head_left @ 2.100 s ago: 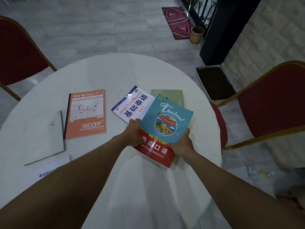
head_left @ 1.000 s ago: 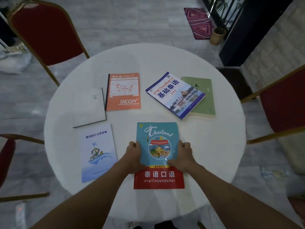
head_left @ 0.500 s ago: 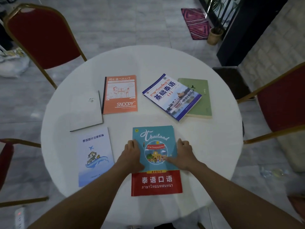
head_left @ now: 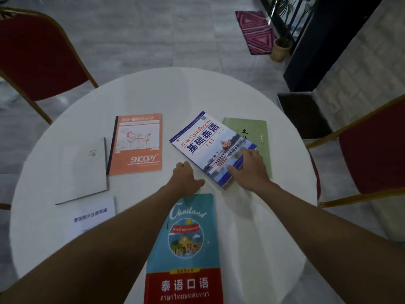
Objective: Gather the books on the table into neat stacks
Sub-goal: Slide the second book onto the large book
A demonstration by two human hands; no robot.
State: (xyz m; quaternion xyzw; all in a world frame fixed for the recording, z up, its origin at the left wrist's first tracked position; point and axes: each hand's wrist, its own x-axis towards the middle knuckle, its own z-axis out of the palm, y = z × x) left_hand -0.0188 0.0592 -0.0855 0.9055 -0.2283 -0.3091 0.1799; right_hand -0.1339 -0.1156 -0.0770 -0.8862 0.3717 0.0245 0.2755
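The teal and red Thailand book (head_left: 188,244) lies flat at the near edge of the round white table (head_left: 153,93), free of both hands. My right hand (head_left: 248,170) rests, fingers spread, on the lower right corner of the blue and white textbook (head_left: 208,143), which overlaps a green book (head_left: 254,134). My left hand (head_left: 186,178) sits on the tablecloth just left of that textbook, fingers loosely curled, holding nothing. An orange Snoopy notebook (head_left: 137,143), a white book (head_left: 83,170) and a pale booklet (head_left: 92,218) lie to the left.
Red chairs with gold frames stand at the far left (head_left: 37,60) and at the right (head_left: 370,150). A dark tray (head_left: 302,115) sits on the floor beyond the table's right edge. A potted plant (head_left: 280,49) and a patterned mat (head_left: 256,31) are farther back.
Both hands let go of the Thailand book, which stays at the near edge, and reached forward to the blue and white textbook. The camera moved closer to the table.
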